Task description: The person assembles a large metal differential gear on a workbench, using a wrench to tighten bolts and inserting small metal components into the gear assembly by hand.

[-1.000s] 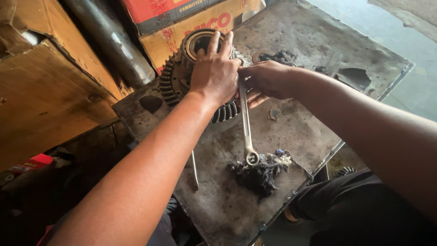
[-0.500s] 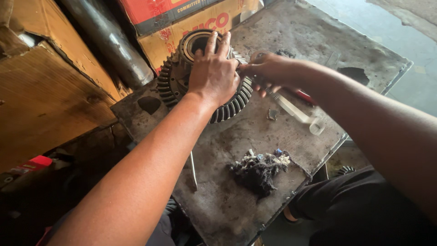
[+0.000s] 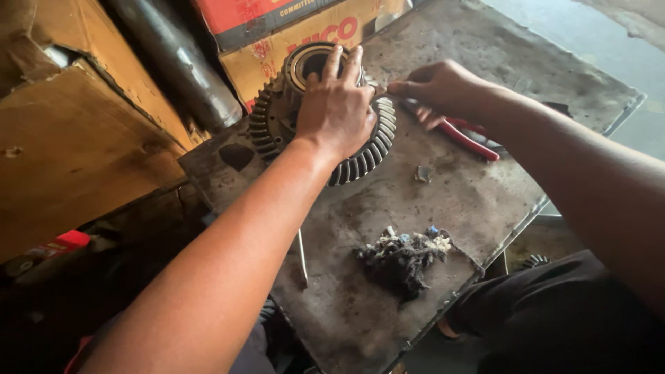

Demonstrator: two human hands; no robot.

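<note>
On the grimy grey metal table [image 3: 478, 201], my left hand [image 3: 337, 111] presses flat, fingers spread, atop the big toothed steel ring gear [image 3: 367, 156]. My right hand [image 3: 436, 90] grips red-handled pliers [image 3: 467, 138] at its rim.

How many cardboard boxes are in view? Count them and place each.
2. A red-topped box lies at the top edge, stacked on a yellow-brown box behind the ring gear under the left hand. Others may be hidden.

A dirty rag [image 3: 402, 260] lies near on the grey worktop [image 3: 485, 201]. A thin metal rod [image 3: 303, 257] lies to its left. Cardboard boxes [image 3: 305, 34] stand far back, beside a dark pipe [image 3: 176, 66].
</note>
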